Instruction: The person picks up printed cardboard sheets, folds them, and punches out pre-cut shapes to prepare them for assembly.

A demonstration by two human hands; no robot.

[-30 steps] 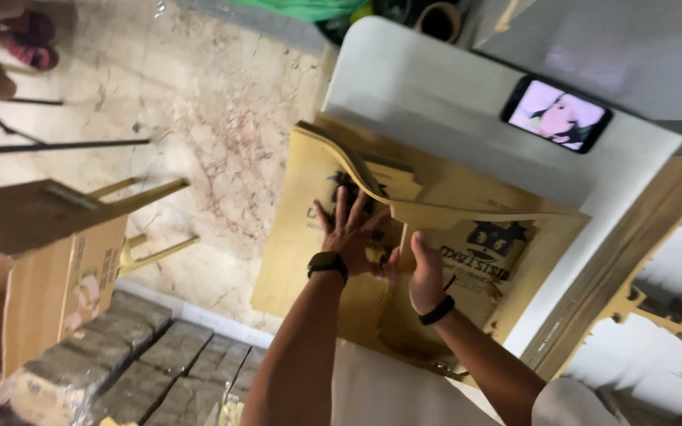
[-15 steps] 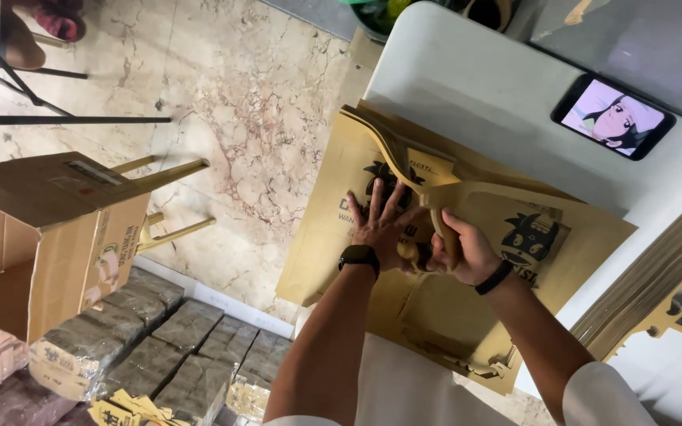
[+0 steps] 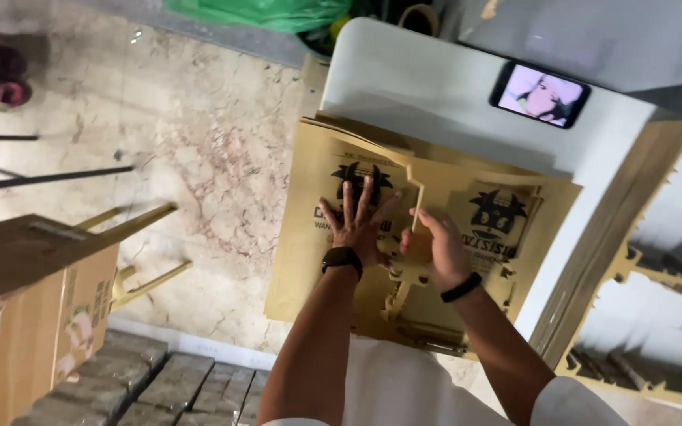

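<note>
My left hand (image 3: 361, 225) flat, fingers spread, pressing cardboard sheet (image 3: 404, 237) on white table (image 3: 436, 87). My right hand (image 3: 440, 248) pinching die-cut piece (image 3: 414, 205) at sheet centre, at 3 o'clock of left palm. Card looks light, stiff, thin; tabs likely tear. Best hold near cut edges. Phone (image 3: 541, 94) at 1 o'clock.

- Your left hand (image 3: 361, 225) is bare, with a dark watch on a black strap (image 3: 342, 259) at the wrist.
- Your right hand (image 3: 440, 248) is bare too, with a thin black band (image 3: 461, 287) round its wrist.
- Both forearms are uncovered.
- White short sleeves (image 3: 574, 402) show at your upper arms, part of a white top.
</note>
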